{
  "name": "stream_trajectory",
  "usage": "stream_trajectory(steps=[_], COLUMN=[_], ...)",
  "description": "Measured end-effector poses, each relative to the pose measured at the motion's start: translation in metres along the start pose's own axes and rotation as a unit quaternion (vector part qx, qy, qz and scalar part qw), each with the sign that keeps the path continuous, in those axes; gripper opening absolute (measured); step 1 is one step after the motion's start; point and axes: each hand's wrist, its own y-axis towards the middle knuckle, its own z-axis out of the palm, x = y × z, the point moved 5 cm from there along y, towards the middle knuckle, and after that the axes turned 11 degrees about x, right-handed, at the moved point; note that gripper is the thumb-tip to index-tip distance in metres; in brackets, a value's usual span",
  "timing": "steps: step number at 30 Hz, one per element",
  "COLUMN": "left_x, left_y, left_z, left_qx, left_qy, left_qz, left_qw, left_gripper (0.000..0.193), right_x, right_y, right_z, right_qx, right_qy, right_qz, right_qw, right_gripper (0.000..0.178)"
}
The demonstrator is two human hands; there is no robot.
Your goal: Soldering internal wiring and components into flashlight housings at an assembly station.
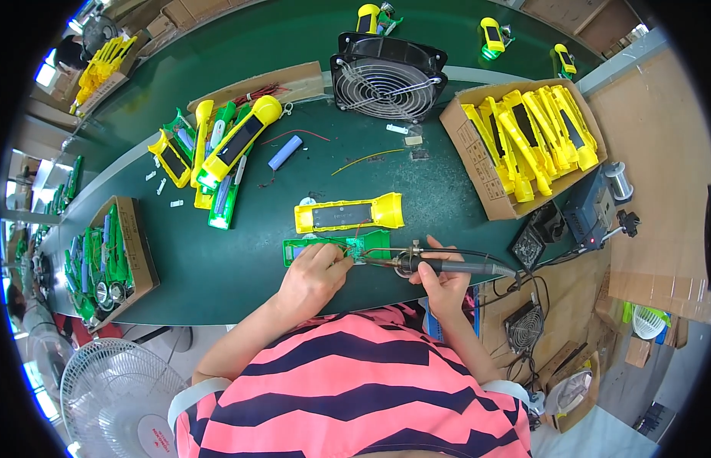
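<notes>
My right hand [443, 282] is closed around a soldering iron [462, 266], whose tip points left to a small green circuit board [356, 247]. That board lies in a green flashlight housing half [380, 241] on the table. At the left part of the housing, my left hand [317, 276] has its fingers pinched together at the board's edge; what sits between them is too small to make out. Just beyond lies a yellow housing half [348, 214] with a dark panel, and a thin red wire runs between it and the board.
A black fan [387, 80] stands at the back. The right carton [485, 172] holds yellow housings; the left carton [138, 252] holds green ones. Assembled flashlights [237, 149] pile up at left, near a blue battery cell [285, 153]. A soldering station [592, 210] sits right, beside a solder spool [618, 182].
</notes>
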Motion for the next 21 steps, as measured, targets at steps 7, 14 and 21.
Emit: stream_trajectory(steps=[7, 14, 21], left_x=[0.000, -0.001, 0.000], left_y=[0.002, 0.004, 0.008], left_z=[-0.001, 0.000, 0.001], left_qx=[0.007, 0.010, 0.001], left_qy=[-0.005, 0.000, -0.012], left_qz=[0.000, -0.011, -0.015], left_qw=[1.000, 1.000, 1.000], left_gripper=[0.019, 0.016, 0.015], right_x=[0.002, 0.006, 0.012], right_y=[-0.001, 0.001, 0.001], right_z=[0.001, 0.001, -0.009], right_qx=[-0.039, -0.039, -0.071], right_qy=[0.053, 0.103, 0.103], right_qz=[0.006, 0.048, 0.005], right_qw=[0.998, 0.993, 0.992], right_gripper=[0.019, 0.019, 0.019])
